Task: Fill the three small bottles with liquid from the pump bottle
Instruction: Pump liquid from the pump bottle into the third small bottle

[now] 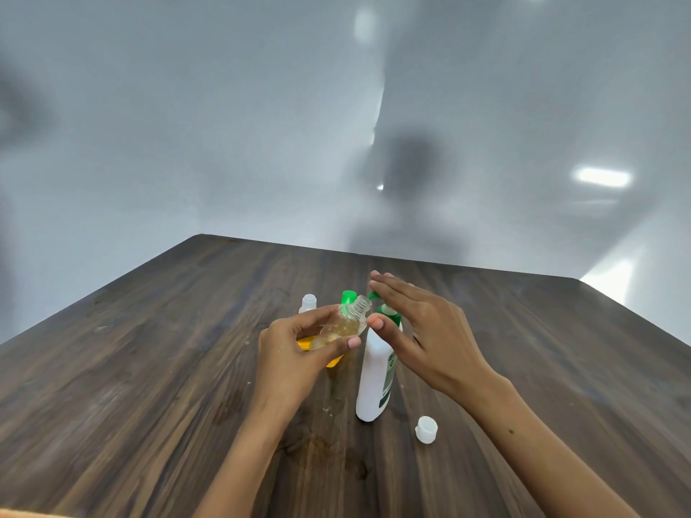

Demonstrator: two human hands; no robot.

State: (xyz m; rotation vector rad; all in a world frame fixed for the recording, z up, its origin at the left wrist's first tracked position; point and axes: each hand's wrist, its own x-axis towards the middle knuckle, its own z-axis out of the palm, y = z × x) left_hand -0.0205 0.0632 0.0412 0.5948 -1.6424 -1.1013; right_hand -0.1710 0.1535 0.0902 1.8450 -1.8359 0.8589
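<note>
The small clear bottle (346, 323), grasped tilted in the left hand (295, 353), is best kept under the nozzle while the pump bottle (375, 372) is pressed slowly by the flat, released right hand (422, 323).

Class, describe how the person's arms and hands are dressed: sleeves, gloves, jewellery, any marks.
Both forearms are bare, with no sleeves in view. The left hand and right hand wear no gloves, rings or watch. Nails are short and unpainted. A small dark mark sits on the right forearm.

The left hand (295, 353) grips a tilted, uncapped small bottle (346, 323) beside the pump bottle (374, 375); the right hand (422, 330) lies flat on its pump, mid-tabletop (149, 349).
</note>
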